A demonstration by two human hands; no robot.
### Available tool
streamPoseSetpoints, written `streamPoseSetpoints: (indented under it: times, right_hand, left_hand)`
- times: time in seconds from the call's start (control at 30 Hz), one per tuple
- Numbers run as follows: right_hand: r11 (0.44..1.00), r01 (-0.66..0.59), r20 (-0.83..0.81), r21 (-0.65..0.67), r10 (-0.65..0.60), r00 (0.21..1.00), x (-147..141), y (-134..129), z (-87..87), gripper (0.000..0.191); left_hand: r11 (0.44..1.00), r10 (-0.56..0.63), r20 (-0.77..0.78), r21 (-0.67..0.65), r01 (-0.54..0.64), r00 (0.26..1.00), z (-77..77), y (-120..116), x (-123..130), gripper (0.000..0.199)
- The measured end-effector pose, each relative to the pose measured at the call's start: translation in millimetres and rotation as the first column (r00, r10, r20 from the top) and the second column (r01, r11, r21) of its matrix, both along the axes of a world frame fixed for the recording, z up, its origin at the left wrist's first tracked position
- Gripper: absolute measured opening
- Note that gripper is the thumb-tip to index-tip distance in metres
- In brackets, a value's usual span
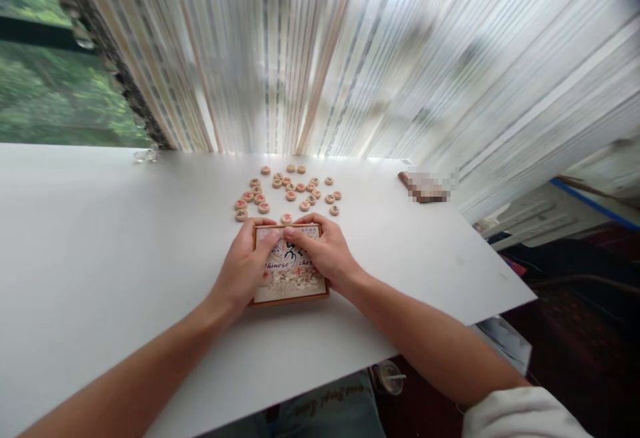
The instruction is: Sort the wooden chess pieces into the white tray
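A flat Chinese chess box [289, 281] with a printed lid and brown rim lies on the white table [100, 258] in front of me. My left hand [243, 266] grips its left side, thumb on the lid. My right hand [325, 251] holds the right side, fingers curled over the top edge and lid. Just beyond the box, several round wooden chess pieces [287, 195] with red or black characters lie scattered flat on the table.
A brown object [425, 188], partly blurred out, lies at the table's far right. A small clear object [145, 155] sits at the far left by the window. Striped curtains [350, 58] hang behind. The table's right edge drops off to a dark floor.
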State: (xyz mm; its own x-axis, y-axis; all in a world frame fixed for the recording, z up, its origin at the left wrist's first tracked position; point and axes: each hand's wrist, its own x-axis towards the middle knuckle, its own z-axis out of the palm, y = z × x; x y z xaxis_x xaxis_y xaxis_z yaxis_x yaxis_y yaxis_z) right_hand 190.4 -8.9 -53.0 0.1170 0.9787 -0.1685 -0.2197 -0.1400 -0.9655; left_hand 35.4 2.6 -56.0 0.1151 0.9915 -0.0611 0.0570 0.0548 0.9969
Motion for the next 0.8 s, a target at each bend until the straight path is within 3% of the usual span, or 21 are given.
streamPoseSetpoints:
  times: [0.07, 0.17, 0.3, 0.4, 0.53, 0.63, 0.7, 0.8]
  right_hand:
    - [0.999, 0.014, 0.028, 0.047, -0.015, 1.000, 3.2, 3.6, -1.1, 0.050]
    - [0.996, 0.057, 0.068, 0.068, -0.062, 0.996, 5.1, 6.8, -2.9, 0.049]
    - [1.000, 0.028, -0.035, 0.009, -0.028, 0.999, 2.0, 5.2, -6.5, 0.055]
    - [0.999, 0.013, -0.050, 0.043, -0.011, 0.999, 1.8, 2.7, -8.9, 0.063]
    - [0.995, 0.031, -0.017, 0.099, -0.029, 0.999, 6.1, 3.0, -9.3, 0.059]
    - [0.994, 0.074, -0.025, 0.081, -0.072, 0.997, 6.7, 4.4, -7.2, 0.057]
    - [0.996, 0.082, -0.040, 0.040, -0.080, 0.996, 4.2, 3.1, -4.6, 0.059]
    - [0.999, -0.004, -0.082, 0.047, 0.008, 0.997, -1.6, -2.9, -0.5, 0.067]
  left_hand:
    - [0.998, -0.024, 0.041, -0.060, 0.027, 0.999, 1.0, -0.8, 1.4, 0.043]
    - [0.998, -0.058, 0.065, -0.018, 0.060, 0.996, -2.0, -0.4, 2.4, 0.055]
    - [0.996, 0.014, 0.007, 0.086, -0.015, 1.000, -9.6, 5.2, 0.9, 0.050]
    - [0.994, 0.053, 0.005, 0.101, -0.053, 0.999, -10.8, 7.8, 0.9, 0.047]
    - [0.997, 0.011, 0.145, -0.081, 0.001, 0.989, -3.4, 1.9, 5.0, 0.048]
    - [0.979, -0.053, 0.204, -0.182, 0.091, 0.978, 3.3, -4.1, 7.6, 0.066]
    - [0.978, -0.053, 0.201, -0.186, 0.091, 0.978, 5.0, -5.2, 7.3, 0.068]
    - [0.990, -0.003, 0.200, -0.136, 0.031, 0.980, 3.2, -2.7, 4.6, 0.062]
